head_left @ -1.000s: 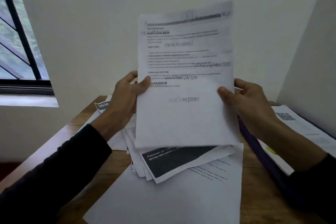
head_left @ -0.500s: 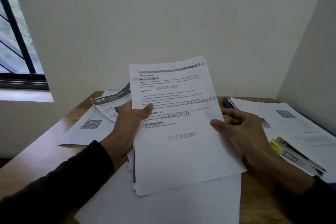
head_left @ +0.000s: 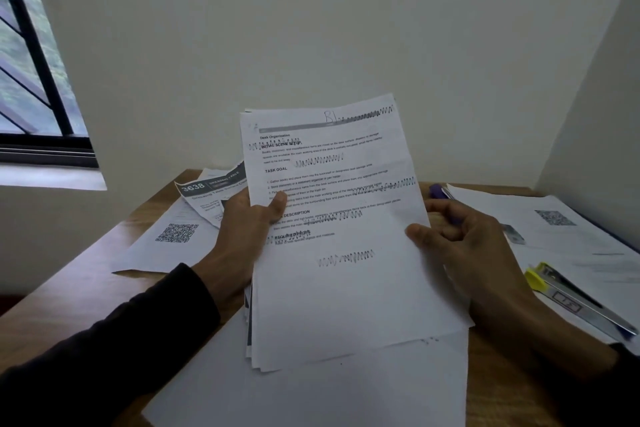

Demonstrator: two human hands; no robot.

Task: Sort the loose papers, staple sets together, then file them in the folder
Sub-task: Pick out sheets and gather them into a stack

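I hold a stack of printed papers (head_left: pixel 346 281) tilted up over the wooden table (head_left: pixel 69 291). My left hand (head_left: pixel 242 229) grips the stack's left edge, thumb on the top sheet. My right hand (head_left: pixel 460 243) pinches the right edge with its thumb on the front. The stack's lower edge rests on a blank white sheet (head_left: pixel 329 392) lying on the table. A stapler with a yellow end (head_left: pixel 571 295) lies at the right. The purple folder (head_left: pixel 438 191) shows behind my right hand, mostly covered by papers.
Loose sheets lie at the left: one with a QR code (head_left: pixel 176 234) and a curled one marked 3638 (head_left: pixel 207 198). More papers (head_left: pixel 554 218) cover the table's right side. White walls close the corner behind; a window (head_left: pixel 31 80) is at the left.
The stack came down from in front of the wall to just above the table, and its sheets are now squared together. The view tilted down, revealing the stapler and the papers at the right.
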